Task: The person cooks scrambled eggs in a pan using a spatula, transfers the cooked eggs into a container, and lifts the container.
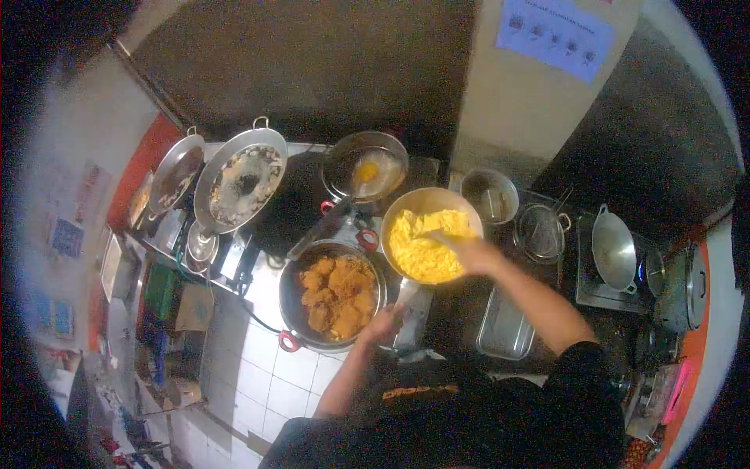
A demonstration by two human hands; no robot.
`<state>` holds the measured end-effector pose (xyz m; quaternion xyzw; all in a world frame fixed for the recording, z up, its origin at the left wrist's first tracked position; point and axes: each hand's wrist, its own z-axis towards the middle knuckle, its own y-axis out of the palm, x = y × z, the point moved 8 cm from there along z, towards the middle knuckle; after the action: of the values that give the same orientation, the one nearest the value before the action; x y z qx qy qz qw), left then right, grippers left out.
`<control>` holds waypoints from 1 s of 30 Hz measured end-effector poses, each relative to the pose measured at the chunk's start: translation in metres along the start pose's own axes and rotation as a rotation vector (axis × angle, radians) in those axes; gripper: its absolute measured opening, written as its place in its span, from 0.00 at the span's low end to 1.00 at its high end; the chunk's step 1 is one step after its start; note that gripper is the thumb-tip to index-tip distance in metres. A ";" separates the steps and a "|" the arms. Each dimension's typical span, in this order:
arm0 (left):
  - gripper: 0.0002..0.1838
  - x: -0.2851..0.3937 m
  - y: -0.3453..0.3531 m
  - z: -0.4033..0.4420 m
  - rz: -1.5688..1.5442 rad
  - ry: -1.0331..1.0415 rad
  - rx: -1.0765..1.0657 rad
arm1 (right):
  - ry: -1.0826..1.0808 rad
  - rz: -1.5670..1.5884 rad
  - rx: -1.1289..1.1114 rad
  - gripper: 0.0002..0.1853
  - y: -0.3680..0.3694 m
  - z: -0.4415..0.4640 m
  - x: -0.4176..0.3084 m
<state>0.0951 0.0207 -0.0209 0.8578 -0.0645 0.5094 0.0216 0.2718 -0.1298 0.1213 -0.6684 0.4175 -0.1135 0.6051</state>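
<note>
My left hand (pixel 380 325) is closed around the handle of a pale frying pan (pixel 475 223). Scrambled eggs (pixel 428 262), bright yellow, fill most of this pan. Over its right side reaches my right hand (pixel 478 255), fingers closed on a blurred utensil (pixel 444 238) whose tip is in the eggs; its exact kind does not show. Just left of my left hand stands a round pot (pixel 285 285) with red handles, holding brown fried pieces (pixel 340 293). Behind these, a pan (pixel 326 173) holds a fried egg (pixel 367 170) with a runny white.
Two woks, one large (pixel 201 187) and one smaller (pixel 191 141), stand at left. To the right are a metal pot (pixel 512 195), a strainer (pixel 539 233), a rectangular tray (pixel 504 332) and a wok (pixel 613 246) near a blue flame (pixel 642 272). A dark-handled utensil (pixel 319 228) spans pan and pot.
</note>
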 end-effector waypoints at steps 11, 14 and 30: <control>0.19 -0.004 0.001 -0.002 -0.114 -0.100 0.026 | 0.301 0.129 -0.051 0.11 0.047 -0.007 0.052; 0.18 0.011 0.001 -0.009 -0.100 -0.103 0.016 | 0.328 0.178 -0.092 0.12 -0.001 -0.025 0.052; 0.17 -0.013 0.007 -0.006 -0.250 -0.216 -0.055 | 0.634 1.054 -0.109 0.12 0.055 -0.020 0.063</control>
<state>0.0829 0.0159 -0.0296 0.9081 0.0267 0.4055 0.1013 0.2749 -0.1837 0.0538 -0.3359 0.8564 0.0288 0.3911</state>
